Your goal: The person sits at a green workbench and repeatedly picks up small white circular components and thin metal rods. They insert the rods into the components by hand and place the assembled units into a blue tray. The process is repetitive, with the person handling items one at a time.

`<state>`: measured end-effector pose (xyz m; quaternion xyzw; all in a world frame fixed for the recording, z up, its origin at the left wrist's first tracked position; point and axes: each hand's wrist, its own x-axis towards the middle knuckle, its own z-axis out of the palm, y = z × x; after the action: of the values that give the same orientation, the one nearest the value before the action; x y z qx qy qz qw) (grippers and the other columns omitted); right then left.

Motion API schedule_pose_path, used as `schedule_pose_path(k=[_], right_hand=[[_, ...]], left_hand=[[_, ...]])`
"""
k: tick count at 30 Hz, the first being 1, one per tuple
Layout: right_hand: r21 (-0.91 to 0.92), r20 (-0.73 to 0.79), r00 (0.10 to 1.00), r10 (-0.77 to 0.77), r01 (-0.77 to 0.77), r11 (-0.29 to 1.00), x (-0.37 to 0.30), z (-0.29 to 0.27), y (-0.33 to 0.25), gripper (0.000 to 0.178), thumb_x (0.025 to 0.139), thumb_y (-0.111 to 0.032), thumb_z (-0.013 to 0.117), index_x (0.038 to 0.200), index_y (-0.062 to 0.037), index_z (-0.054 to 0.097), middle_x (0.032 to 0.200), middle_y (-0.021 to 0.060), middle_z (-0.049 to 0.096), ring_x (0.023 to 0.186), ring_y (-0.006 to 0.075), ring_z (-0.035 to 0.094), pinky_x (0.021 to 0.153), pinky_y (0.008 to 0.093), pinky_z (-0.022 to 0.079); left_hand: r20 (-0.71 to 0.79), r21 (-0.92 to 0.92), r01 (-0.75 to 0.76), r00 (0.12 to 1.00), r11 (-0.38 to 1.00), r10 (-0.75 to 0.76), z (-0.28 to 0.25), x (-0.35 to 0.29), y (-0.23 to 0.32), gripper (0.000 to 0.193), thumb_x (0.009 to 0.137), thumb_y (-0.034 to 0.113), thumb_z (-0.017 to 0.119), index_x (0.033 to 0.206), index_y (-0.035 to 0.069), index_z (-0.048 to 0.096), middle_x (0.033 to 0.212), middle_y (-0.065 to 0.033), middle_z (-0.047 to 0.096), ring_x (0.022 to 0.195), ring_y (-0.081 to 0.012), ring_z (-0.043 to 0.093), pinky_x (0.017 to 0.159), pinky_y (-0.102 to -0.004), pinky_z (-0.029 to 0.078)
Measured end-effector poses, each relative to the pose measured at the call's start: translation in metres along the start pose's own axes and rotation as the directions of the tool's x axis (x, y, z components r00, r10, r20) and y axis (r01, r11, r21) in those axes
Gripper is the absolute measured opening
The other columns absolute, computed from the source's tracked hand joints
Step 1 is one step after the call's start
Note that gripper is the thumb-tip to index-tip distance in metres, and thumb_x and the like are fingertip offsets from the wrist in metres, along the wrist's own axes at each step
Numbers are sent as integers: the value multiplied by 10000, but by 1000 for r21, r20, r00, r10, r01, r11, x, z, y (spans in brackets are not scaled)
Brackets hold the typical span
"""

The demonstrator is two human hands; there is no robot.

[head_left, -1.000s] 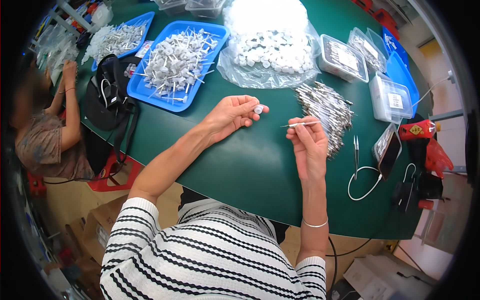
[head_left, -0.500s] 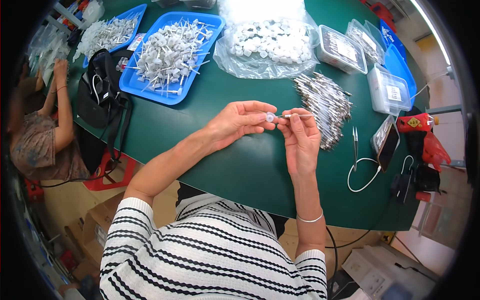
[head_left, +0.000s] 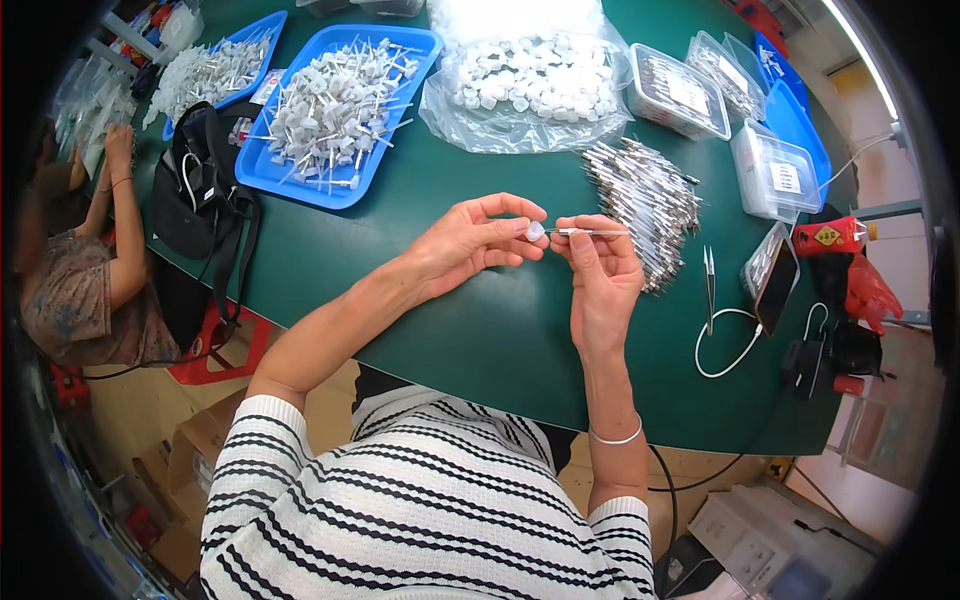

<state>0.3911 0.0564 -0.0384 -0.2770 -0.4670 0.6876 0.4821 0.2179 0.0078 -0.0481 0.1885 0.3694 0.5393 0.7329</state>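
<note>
Between the thumb and fingers of my left hand (head_left: 478, 240) is a small white plastic cap (head_left: 535, 231). My right hand (head_left: 603, 270) pinches a thin metal rod (head_left: 580, 232), level, its narrow tip pointing left at the cap. Tip and cap meet or nearly meet; I cannot tell whether the tip is inside. Both hands are above the green table, near its front edge. Just beyond my right hand lies a heap of similar metal rods (head_left: 648, 210). Farther off, an open clear bag holds many loose white caps (head_left: 540, 80).
A blue tray (head_left: 340, 197) heaped with capped rods stands at the far left, beside a black bag (head_left: 190, 205). Clear plastic boxes (head_left: 680, 95) are at the far right. Tweezers (head_left: 710, 290), a phone (head_left: 775, 290) and a white cable lie right. Another person (head_left: 95, 270) sits at the left.
The cap in my left hand has turned, now showing a smoother white face. The rod stays in my right hand, level. The whole view has shifted slightly.
</note>
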Motion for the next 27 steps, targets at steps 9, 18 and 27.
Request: schedule_pose_path(k=[9, 18, 27], right_hand=[[5, 13, 998, 67, -67, 998, 1, -3, 1, 139, 894, -40, 629, 1015, 22, 596, 961, 121, 664, 849, 140, 632, 797, 276, 523], [-123, 51, 996, 77, -70, 990, -1, -3, 1, 121, 891, -25, 629, 998, 25, 603, 929, 93, 667, 818, 106, 620, 761, 239, 519], [-160, 53, 995, 82, -73, 984, -2, -4, 0, 109, 891, -21, 627, 987, 24, 606, 914, 85, 666, 805, 99, 616, 755, 229, 517]], left_hand=[[-11, 508, -184, 975, 841, 220, 9, -4, 2, 183, 896, 149, 644, 1020, 14, 640, 914, -46, 670, 822, -93, 644, 672, -219, 516], [15, 656, -241, 952, 715, 306, 8, -7, 3, 140, 890, 131, 651, 916, -3, 679, 804, -26, 663, 718, -64, 609, 638, -210, 507], [20, 691, -252, 944, 677, 330, 6, -9, 6, 137, 882, 126, 657, 913, -3, 693, 783, -32, 668, 693, -61, 601, 631, -203, 503]])
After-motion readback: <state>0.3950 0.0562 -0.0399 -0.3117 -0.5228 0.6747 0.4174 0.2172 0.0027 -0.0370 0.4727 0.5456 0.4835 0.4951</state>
